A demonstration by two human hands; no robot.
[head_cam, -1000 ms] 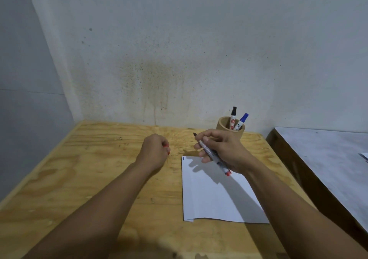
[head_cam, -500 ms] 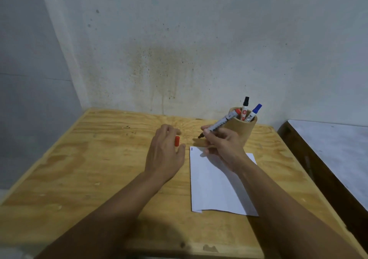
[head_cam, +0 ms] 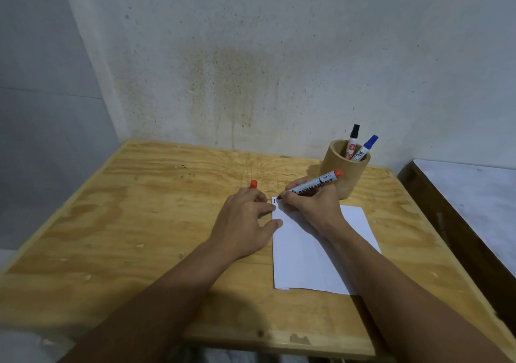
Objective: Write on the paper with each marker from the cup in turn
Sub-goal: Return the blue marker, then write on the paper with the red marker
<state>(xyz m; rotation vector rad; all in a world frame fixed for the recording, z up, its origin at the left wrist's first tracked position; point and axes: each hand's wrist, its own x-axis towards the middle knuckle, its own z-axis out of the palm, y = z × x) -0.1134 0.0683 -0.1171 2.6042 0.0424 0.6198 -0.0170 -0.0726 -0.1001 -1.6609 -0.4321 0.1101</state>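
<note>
While right hand (head_cam: 310,207) grips marker (head_cam: 315,184), tip meets paper (head_cam: 307,262).
Left hand (head_cam: 245,220) pins paper edge, pinching cap (head_cam: 253,184).

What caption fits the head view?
Right hand puts red marker to paper; left hand holds cap.

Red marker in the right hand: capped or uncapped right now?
Uncapped. The red marker shows a bare dark tip at the paper's top-left corner, in the right hand. The left hand holds its orange cap.
</note>
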